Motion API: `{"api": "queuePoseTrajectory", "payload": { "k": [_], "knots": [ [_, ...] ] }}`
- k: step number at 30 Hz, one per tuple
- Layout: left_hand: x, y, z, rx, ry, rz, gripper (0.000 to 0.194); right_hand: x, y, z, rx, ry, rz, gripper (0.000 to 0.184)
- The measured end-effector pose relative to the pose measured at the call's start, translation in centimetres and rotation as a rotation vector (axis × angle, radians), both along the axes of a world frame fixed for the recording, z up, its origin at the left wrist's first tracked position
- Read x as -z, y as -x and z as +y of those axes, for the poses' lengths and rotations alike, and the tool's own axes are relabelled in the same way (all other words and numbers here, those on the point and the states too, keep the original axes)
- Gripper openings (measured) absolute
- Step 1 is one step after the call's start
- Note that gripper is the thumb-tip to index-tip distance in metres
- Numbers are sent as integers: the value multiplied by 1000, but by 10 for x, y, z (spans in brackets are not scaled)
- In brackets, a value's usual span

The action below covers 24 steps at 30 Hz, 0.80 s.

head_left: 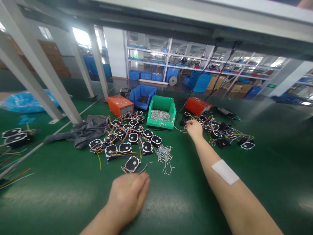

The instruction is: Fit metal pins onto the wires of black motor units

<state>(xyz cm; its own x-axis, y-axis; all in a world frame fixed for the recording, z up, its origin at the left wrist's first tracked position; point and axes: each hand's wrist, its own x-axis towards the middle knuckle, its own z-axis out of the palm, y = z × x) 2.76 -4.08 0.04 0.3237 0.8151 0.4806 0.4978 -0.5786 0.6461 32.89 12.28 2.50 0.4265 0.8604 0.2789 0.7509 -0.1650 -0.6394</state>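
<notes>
My right hand point(195, 129) is stretched forward, its fingers bent and closed at the side of a black motor point(184, 120) just right of the green bin point(159, 124). Nearer to me, my left hand point(129, 195) is closed with its back up; whatever lies in its palm is hidden. Just beyond its knuckles lies a square motor point(132, 164) with a white-cornered face and thin wires. A heap of motors point(125, 147) with coloured wires spreads behind that one. Loose screws point(164, 153) are piled on the green work surface between my hands.
Small metal parts fill the green bin. Behind are a blue bin point(142, 98) and two orange boxes point(120, 105) point(197, 105). More wired motors point(221, 132) lie at right. A grey cloth point(90, 129) and metal posts point(52, 71) stand left. A beam point(186, 19) crosses overhead.
</notes>
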Motion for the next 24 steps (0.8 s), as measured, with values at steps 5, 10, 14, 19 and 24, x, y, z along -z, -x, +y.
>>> {"api": "queuePoseTrajectory", "payload": {
  "k": [5, 10, 14, 19, 24],
  "knots": [
    [6, -16, 5, 18, 109, 487, 31, 2, 5, 45, 212, 108, -164, 48],
    [10, -7, 20, -70, 124, 494, 36, 14, 5, 67, 246, 224, -220, 50],
    [19, -3, 27, -65, 133, 454, 42, 16, -4, 67, 265, 250, -243, 35],
    [25, 1, 34, -70, 140, 252, 34, 2, -10, 44, 266, 166, -250, 29],
    [22, -5, 32, -87, 425, -326, 35, -24, 21, -20, 147, -192, -175, 38]
  ]
}}
